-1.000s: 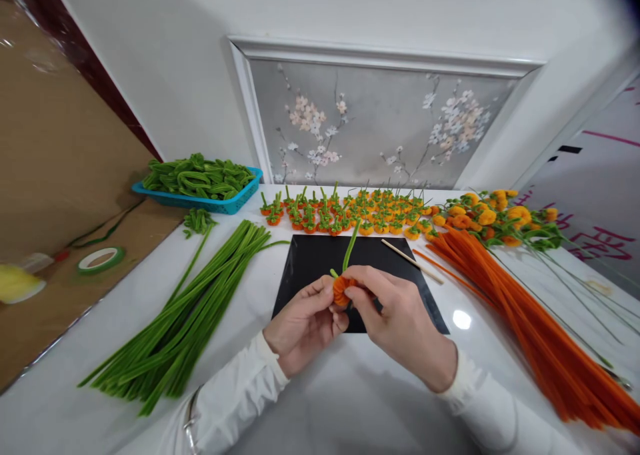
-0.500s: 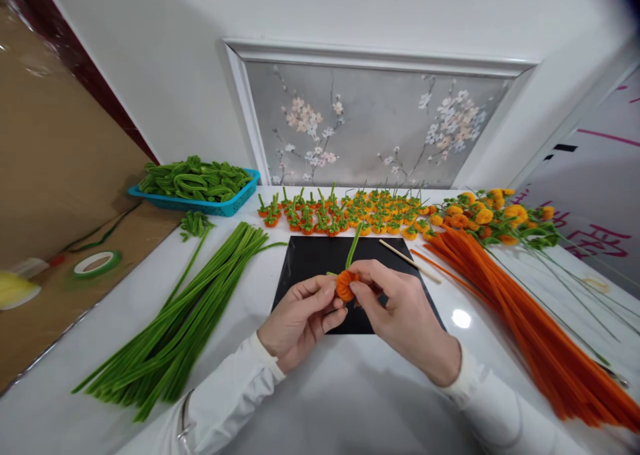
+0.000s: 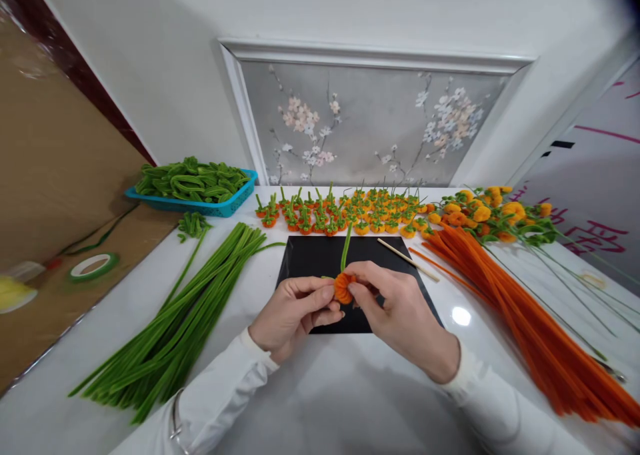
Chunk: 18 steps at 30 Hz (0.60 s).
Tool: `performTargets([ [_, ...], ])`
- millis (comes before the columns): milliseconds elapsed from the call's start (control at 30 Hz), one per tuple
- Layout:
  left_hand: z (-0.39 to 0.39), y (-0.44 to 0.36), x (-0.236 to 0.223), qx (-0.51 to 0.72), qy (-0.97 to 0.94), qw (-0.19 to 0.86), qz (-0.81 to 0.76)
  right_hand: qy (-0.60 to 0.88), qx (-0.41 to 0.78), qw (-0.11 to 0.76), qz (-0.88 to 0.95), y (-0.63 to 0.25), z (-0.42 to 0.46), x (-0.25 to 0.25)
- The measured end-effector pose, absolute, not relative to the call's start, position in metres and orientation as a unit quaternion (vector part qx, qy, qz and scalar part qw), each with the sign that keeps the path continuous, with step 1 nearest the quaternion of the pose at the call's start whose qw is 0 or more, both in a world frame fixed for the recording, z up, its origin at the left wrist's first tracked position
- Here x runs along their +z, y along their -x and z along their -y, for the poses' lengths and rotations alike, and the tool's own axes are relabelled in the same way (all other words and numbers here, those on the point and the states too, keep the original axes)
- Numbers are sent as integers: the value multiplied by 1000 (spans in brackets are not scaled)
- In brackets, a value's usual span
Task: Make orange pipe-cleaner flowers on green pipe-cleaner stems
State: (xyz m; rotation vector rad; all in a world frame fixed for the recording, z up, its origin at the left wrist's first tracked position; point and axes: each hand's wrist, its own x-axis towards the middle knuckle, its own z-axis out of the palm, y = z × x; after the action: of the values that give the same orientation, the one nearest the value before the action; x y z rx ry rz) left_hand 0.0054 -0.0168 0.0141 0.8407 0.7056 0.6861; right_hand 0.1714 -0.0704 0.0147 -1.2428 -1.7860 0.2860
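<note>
Above the black mat [image 3: 305, 262], a small ribbed orange pipe-cleaner pumpkin [image 3: 343, 288] is held between both hands. A green pipe-cleaner stem [image 3: 346, 248] rises from its top. My left hand [image 3: 300, 308] is closed, thumb and fingers pinching at the pumpkin's left edge, where a short bit of green shows. My right hand [image 3: 400, 315] grips the right side, its thumb pressed on the front and its index finger at the top. The pumpkin's back and underside are hidden by the fingers.
Green pipe cleaners [image 3: 190, 328] lie left; orange ones [image 3: 520, 322] lie right. A wooden stick [image 3: 407, 260] crosses the mat's edge. Behind stand rows of finished orange and yellow pieces [image 3: 377, 215]. A blue basket [image 3: 230, 206] holds green pieces; green tape [image 3: 93, 267] sits left.
My left fingers have shifted slightly left and flattened along the pumpkin's edge. The pumpkin has turned a little in the fingers, and its green stem now stands more upright. The view has drifted slightly.
</note>
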Motion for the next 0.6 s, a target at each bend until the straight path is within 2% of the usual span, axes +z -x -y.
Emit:
performTargets([
  [300, 18, -5, 11, 337, -424, 782, -309, 507, 102, 444, 731, -171, 72, 16],
  [600, 15, -5, 11, 308, -383, 815, -308, 503, 125, 459, 722, -173, 70, 16],
])
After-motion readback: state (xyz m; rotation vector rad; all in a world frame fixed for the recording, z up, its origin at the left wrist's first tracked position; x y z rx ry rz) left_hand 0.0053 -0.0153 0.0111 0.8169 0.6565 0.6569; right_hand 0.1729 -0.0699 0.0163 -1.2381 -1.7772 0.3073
